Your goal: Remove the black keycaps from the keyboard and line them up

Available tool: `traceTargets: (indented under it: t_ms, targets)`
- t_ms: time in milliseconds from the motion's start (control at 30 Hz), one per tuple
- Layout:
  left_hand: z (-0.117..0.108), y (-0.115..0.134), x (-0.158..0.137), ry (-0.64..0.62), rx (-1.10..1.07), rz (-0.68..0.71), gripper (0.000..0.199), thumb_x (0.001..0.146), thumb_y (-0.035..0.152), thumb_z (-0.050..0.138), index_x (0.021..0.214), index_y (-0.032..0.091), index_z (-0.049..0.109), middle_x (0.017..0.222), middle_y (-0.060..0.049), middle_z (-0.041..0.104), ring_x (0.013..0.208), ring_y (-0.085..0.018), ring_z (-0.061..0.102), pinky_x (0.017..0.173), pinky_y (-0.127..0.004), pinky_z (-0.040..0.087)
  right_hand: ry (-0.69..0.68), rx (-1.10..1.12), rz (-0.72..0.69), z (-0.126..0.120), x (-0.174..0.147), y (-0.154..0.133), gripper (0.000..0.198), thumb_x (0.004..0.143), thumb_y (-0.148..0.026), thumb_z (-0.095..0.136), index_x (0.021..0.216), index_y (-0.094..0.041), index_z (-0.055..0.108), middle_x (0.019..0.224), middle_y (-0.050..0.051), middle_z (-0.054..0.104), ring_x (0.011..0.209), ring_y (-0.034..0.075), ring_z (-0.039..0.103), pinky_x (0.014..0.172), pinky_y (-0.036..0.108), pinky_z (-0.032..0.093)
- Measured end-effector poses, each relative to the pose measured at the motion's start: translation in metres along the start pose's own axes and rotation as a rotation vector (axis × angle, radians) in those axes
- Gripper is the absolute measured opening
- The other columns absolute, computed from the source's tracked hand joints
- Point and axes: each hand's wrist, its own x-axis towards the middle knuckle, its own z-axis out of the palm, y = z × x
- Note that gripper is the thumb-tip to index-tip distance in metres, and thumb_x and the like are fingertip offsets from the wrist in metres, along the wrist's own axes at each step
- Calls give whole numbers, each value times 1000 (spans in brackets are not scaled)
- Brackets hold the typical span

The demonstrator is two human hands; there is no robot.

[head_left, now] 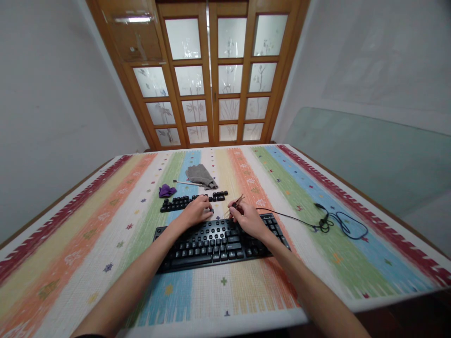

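Observation:
A black keyboard (207,256) lies on the striped tablecloth, its upper rows stripped to bare key posts and its lower rows still capped. My left hand (195,211) is over its back edge, fingers curled together with a small dark keycap (211,211) at the tips, partly hidden. Above the keyboard's upper right part, my right hand (248,219) is closed on a small keycap puller (238,202) with thin wires. Loose black keycaps (176,203) stand in rows behind the keyboard; my left hand covers some of them.
Beyond the keycaps lie a purple cloth (167,190), a thin brush (186,182) and a grey cloth (201,175). The keyboard's black cable (285,216) runs right to a loose coil (327,223). The tablecloth (225,300) ends at the near table edge.

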Motion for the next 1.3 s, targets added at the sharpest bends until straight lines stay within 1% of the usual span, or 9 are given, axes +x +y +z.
traceTargets:
  t_ms: [133,267,533,733,967,1100,1200,1300]
  targets:
    - [1,-3,0,-8,69,0,11,82,25,65,85,18,72,85,-6,57,88,-22,56,81,-31,46,0,-24,6,-1,-1,-1,20,92,-35,50,88,-17,58,68,2,63,61,17,59,62,29,45]
    - [1,-5,0,3,117,3,12,81,23,65,89,18,71,88,-6,57,90,-21,56,81,-30,47,1,-25,10,-2,-1,-2,19,92,-33,50,89,-16,59,68,2,63,60,17,59,62,28,45]
    - [2,-6,5,5,86,21,9,81,22,66,85,18,72,86,-5,55,86,-20,55,80,-30,46,-20,-7,10,-2,-2,-2,18,91,-31,50,90,-16,59,67,2,64,59,16,59,60,28,45]
    - [3,-6,10,31,67,5,9,81,20,63,83,19,72,85,-5,55,86,-21,54,78,-31,46,-20,-9,9,-2,-3,-3,18,91,-32,49,89,-17,58,67,1,63,58,16,59,61,28,46]
    - [5,-10,15,55,122,-9,10,82,20,62,82,18,72,85,-6,55,88,-21,54,77,-30,46,-30,12,5,-3,-4,-2,20,91,-35,50,89,-17,58,69,1,63,58,16,59,61,28,46]
    - [7,-10,18,61,105,-25,9,82,19,62,81,17,71,84,-6,55,87,-21,54,76,-31,45,-32,17,8,-3,-4,-3,19,91,-34,50,90,-17,58,70,2,63,59,16,59,62,28,46]
    - [7,-11,18,68,98,-21,9,82,20,62,81,18,71,84,-5,54,86,-20,53,77,-30,45,-26,14,6,-3,-4,-3,20,91,-34,50,91,-17,59,70,2,64,60,16,60,62,29,47]
    - [5,-13,17,88,105,-15,9,81,22,62,84,19,71,86,-5,54,89,-21,53,80,-31,46,-29,19,15,-2,-4,-2,20,91,-35,51,91,-16,59,69,2,64,59,16,60,61,28,47]
